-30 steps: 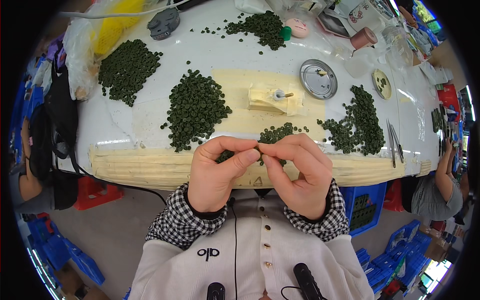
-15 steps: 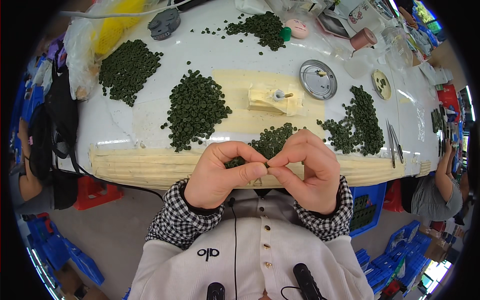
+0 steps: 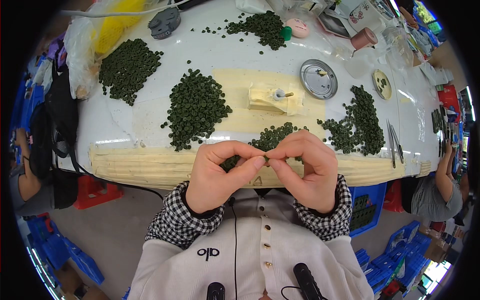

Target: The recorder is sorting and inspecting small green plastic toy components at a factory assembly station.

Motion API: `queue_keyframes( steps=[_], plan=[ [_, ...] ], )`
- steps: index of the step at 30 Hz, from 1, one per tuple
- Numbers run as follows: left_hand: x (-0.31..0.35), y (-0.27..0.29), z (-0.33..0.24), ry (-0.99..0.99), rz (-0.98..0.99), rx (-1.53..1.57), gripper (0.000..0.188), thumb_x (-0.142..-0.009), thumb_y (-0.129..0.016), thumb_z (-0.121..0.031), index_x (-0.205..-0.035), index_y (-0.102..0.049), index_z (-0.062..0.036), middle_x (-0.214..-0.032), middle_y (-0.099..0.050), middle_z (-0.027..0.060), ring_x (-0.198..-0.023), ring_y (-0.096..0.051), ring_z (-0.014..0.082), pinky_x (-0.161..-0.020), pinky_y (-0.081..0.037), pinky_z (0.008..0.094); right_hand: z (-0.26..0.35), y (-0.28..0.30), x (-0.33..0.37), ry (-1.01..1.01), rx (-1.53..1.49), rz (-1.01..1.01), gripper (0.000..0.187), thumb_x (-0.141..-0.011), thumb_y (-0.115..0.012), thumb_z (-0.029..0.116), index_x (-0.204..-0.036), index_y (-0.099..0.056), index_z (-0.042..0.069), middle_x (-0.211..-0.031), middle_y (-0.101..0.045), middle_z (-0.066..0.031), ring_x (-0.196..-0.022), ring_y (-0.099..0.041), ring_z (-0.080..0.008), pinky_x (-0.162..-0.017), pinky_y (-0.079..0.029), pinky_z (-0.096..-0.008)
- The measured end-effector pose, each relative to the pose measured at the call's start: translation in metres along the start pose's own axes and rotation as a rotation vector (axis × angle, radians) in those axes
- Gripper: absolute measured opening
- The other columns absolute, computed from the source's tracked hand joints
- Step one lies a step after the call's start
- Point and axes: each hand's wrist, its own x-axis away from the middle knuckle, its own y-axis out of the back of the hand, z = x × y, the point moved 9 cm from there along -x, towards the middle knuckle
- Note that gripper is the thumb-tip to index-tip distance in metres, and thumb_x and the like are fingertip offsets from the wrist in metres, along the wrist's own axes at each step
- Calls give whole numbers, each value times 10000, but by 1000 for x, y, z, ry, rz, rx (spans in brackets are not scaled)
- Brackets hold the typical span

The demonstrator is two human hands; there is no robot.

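Note:
Above the taped near edge of the table, my left hand [image 3: 212, 175] and my right hand [image 3: 312, 172] meet fingertip to fingertip. Between their thumbs and forefingers they pinch a small dark green round piece [image 3: 266, 158], mostly covered by the fingers. Just behind my hands lies a pile of similar small green pieces [image 3: 274, 136], partly hidden by them. A larger pile of green discs [image 3: 196, 107] is to the left, and another pile [image 3: 365, 120] is to the right. Farther back stands a tape-wrapped block [image 3: 265, 102] with a small peg on top.
Beyond are two more green piles [image 3: 129, 70] [image 3: 262, 30]. At right lie a round metal lid [image 3: 318, 80], a small yellowish dish [image 3: 381, 85] and tweezers [image 3: 391, 142]. A pink thread spool [image 3: 364, 38] is at the back. Other people sit on both sides.
My fingertips have shifted up slightly and the left thumb has rolled upward against the piece. Both hands keep their pinch; the things on the table have not moved.

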Motion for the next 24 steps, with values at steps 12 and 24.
queue_keyframes(
  steps=[12, 24],
  plan=[
    [2, 1, -3, -37, -45, -70, 80, -823, -618, -17, -875, -652, 33, -710, -598, -18, -621, -449, 13, -548, -377, 177, -12, -5, 4, -101, -94, -41, 136, -723, -631, -51, -853, -634, -14, -771, -601, -73, -681, -577, -131, -615, -470, -233],
    [-3, 35, 14, 171, -213, 937, 185, -968, -407, -179, -934, -525, -40, -770, -507, 25, -523, -310, 45, -440, -253, 184, -6, 10, -6, -8, 374, -105, 117, -720, -683, -1, -825, -638, 26, -748, -592, -73, -673, -559, -207, -610, -459, -289]
  ],
)
